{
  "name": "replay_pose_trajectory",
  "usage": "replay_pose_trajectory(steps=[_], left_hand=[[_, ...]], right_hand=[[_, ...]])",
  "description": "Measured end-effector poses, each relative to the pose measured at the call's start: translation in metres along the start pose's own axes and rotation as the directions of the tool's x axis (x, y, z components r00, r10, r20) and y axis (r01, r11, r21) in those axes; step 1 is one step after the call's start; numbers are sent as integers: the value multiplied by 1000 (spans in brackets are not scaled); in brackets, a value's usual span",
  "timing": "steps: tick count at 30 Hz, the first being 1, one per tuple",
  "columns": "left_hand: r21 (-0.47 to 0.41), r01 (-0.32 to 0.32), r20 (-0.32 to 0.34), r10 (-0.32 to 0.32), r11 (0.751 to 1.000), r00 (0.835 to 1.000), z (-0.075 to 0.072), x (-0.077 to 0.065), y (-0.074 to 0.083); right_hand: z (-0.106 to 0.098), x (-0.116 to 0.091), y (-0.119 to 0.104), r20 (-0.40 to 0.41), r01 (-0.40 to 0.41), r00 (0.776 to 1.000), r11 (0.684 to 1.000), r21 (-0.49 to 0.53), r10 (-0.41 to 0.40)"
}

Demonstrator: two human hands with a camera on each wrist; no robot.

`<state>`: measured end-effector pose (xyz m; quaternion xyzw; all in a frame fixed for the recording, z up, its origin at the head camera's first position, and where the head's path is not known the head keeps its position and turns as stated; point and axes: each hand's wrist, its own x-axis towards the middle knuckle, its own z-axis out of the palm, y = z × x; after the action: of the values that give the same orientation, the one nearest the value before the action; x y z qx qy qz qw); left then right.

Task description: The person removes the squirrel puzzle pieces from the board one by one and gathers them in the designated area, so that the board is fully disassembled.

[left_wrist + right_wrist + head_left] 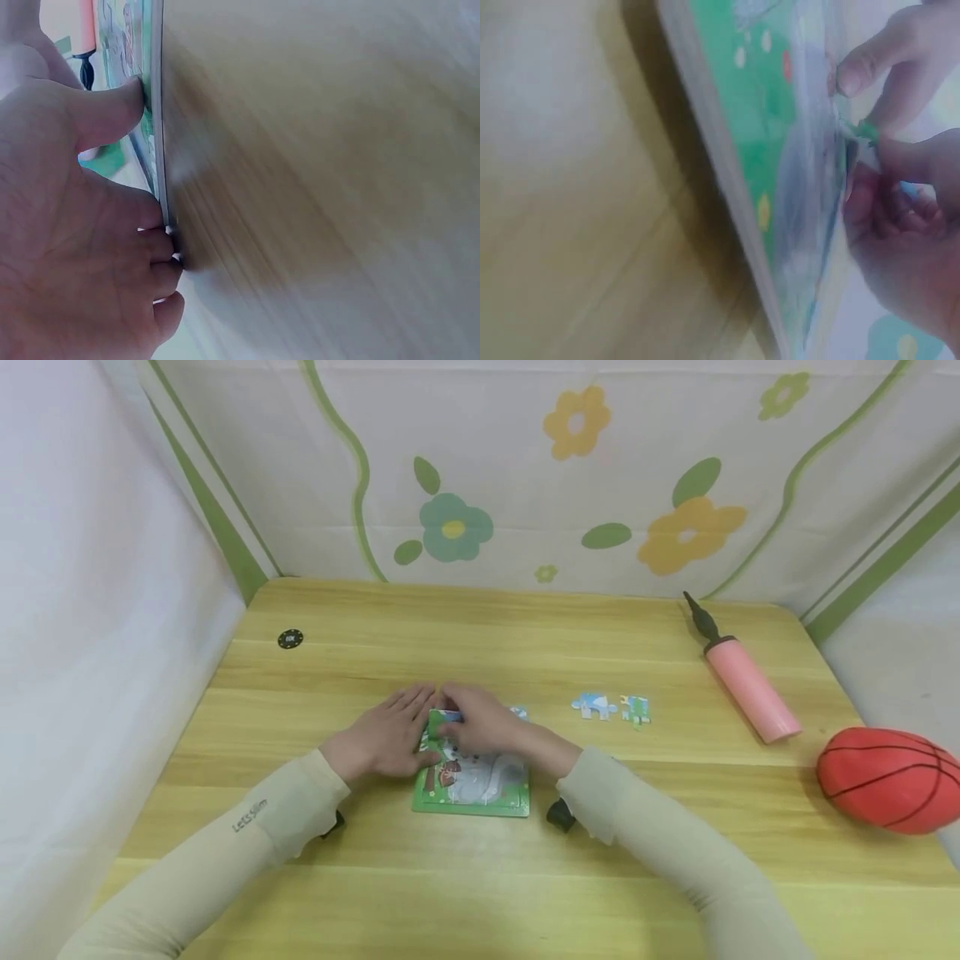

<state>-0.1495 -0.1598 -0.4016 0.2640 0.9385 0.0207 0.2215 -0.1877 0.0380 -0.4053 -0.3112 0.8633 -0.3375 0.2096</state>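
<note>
A green-edged jigsaw puzzle board (468, 811) with a grey animal picture lies on the table between both hands. My left hand (390, 735) lies along the board's left side, fingers extended and thumb (116, 112) resting at its edge. Over the board's upper left part, my right hand (480, 720) pinches a small puzzle piece (868, 154) between thumb and fingers. White and green show on that piece in the right wrist view; the fingers hide the rest of it. Two loose puzzle pieces, one mostly blue (594, 706) and one with green (637, 709), lie right of the board.
A pink hand pump (752, 687) with a black nozzle lies at the right. Beside it, a red ball (891, 779) with black lines sits near the table's right edge. A round black chip (290, 638) is at the back left. Flowered cloth (510, 468) hangs behind the table.
</note>
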Motion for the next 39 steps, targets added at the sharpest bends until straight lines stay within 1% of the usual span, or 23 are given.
replay_pose_trajectory(steps=[3, 5, 7, 9, 12, 14, 16, 19, 25, 28, 31, 34, 39], left_hand=[[-1, 5, -9, -5, 1000, 1000, 2, 0, -1], [-5, 10, -14, -10, 1000, 1000, 3, 0, -2], [-9, 14, -16, -14, 1000, 1000, 3, -1, -3], [-10, 17, -12, -17, 1000, 1000, 3, -2, -4], [-16, 13, -15, -13, 1000, 1000, 2, -2, -2], [-15, 14, -12, -14, 1000, 1000, 2, -2, -2], [-17, 13, -13, -13, 1000, 1000, 3, -2, -2], [-10, 16, -8, -16, 1000, 1000, 4, -2, -3], [-10, 6, -13, -6, 1000, 1000, 7, 0, -3], [-10, 1, -13, -1, 1000, 1000, 8, 0, -3], [-11, 0, -10, 0, 1000, 1000, 8, 1, -2], [-8, -1, -12, 1, 1000, 1000, 6, 1, -1], [-2, -6, -25, 6, 1000, 1000, 4, 1, -1]], right_hand=[[-16, -11, 7, -32, 4, 999, 998, 62, -2], [-31, -19, 16, -72, 1, 997, 998, 68, 4], [-45, -25, 31, -117, 22, 993, 999, 49, -16], [-58, -33, 46, -150, 23, 989, 999, 30, -18], [-72, -46, 65, -187, -15, 982, 1000, -8, 13], [-78, -54, 76, -189, -59, 981, 998, -34, 51], [-80, -59, 85, -185, -97, 979, 994, -53, 85], [-80, -64, 94, -170, -132, 978, 989, -73, 118], [-78, -61, 100, -159, -166, 976, 981, -104, 149], [-76, -57, 102, -162, -152, 979, 977, -152, 127], [-75, -53, 104, -157, -107, 985, 976, -192, 77], [-73, -51, 104, -156, -77, 987, 974, -214, 44], [-73, -49, 102, -171, -75, 985, 969, -236, 35]])
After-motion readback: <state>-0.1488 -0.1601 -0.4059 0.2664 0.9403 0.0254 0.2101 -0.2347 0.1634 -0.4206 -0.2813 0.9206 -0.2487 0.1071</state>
